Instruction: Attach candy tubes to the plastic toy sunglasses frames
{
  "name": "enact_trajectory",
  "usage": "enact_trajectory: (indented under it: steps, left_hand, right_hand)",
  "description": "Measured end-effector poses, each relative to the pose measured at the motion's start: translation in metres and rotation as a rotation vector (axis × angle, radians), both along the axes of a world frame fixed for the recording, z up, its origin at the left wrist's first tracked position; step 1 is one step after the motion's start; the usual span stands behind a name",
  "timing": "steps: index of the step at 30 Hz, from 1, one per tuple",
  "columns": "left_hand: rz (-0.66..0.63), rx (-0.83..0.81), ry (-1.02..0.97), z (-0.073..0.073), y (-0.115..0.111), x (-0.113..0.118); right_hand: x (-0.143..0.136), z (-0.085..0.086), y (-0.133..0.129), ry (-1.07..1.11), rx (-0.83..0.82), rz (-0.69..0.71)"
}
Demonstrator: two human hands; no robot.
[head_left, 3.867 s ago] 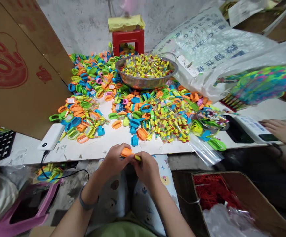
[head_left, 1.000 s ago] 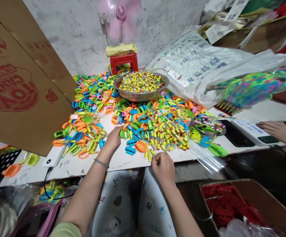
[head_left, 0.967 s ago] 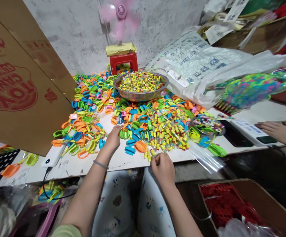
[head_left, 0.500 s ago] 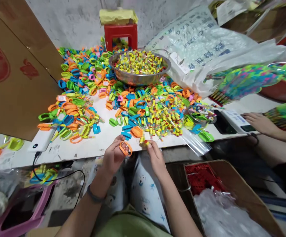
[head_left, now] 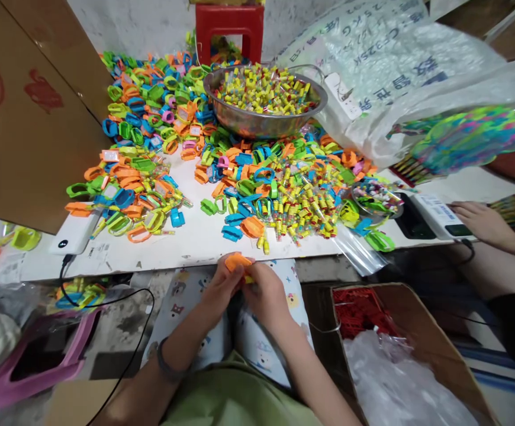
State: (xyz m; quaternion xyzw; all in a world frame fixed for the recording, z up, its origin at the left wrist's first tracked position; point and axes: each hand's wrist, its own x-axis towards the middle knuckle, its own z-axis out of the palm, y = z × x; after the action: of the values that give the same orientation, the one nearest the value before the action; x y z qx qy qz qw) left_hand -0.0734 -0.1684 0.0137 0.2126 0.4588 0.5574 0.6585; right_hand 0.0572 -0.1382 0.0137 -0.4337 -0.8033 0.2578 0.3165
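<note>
My left hand [head_left: 220, 288] is closed on an orange plastic toy watch [head_left: 237, 261], held just off the table's front edge above my lap. Against it, my right hand [head_left: 267, 291] pinches a small yellow-capped tube [head_left: 249, 278], mostly covered by the fingers. Whether the tube sits inside the watch band or beside it, I cannot tell. Just beyond my hands lie another orange toy watch [head_left: 252, 226] and a heap of yellow-capped tubes [head_left: 299, 207]. Loose toy watches in blue, green and orange spread to the left and back.
A metal bowl [head_left: 257, 122] full of yellow-capped tubes stands behind the heap. A cardboard box [head_left: 39, 136] rises at left by a white power bank [head_left: 71, 234]. Another person's hand [head_left: 482, 222] rests at right. An open carton [head_left: 444, 331] stands below.
My hands have come together, bringing the yellow-capped tube to the orange toy watch. The camera view has shifted slightly, so the table items sit differently in frame.
</note>
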Motion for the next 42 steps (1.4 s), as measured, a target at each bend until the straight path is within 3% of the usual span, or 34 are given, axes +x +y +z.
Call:
enact_trajectory:
  steps: [4, 7, 11, 14, 18, 25, 31, 34, 42]
  left_hand:
    - [0.070, 0.074, 0.084, 0.000, -0.003, -0.006]
    - [0.102, 0.152, 0.247, -0.004, -0.004, -0.018]
    - [-0.034, 0.138, 0.606, -0.007, -0.012, -0.030]
    - [-0.077, 0.125, 0.732, -0.005, -0.017, -0.032]
    - [-0.080, 0.122, 0.764, 0.000, -0.016, -0.031]
    - [-0.068, 0.107, 0.806, 0.003, -0.015, -0.031]
    - [-0.078, 0.068, 0.857, 0.002, -0.016, -0.037]
    - [-0.134, 0.016, 0.808, 0.004, -0.017, -0.043]
    - [-0.362, -0.061, 0.717, 0.007, -0.017, -0.056]
  right_hand:
    - [-0.003, -0.001, -0.008, 0.035, -0.100, 0.034]
    - [0.000, 0.002, -0.007, 0.056, -0.212, -0.046]
    - [0.005, 0.007, -0.004, 0.057, -0.201, -0.028]
    - [0.004, 0.008, -0.004, 0.183, -0.187, -0.008]
    - [0.005, 0.005, -0.004, 0.287, -0.141, -0.043]
    - [0.010, 0.001, -0.005, 0.252, -0.143, 0.017]
    - [0.009, 0.006, -0.004, -0.081, -0.028, 0.096]
    - [0.009, 0.011, -0.005, -0.243, -0.040, 0.117]
    - [0.008, 0.015, -0.010, -0.377, 0.005, 0.195]
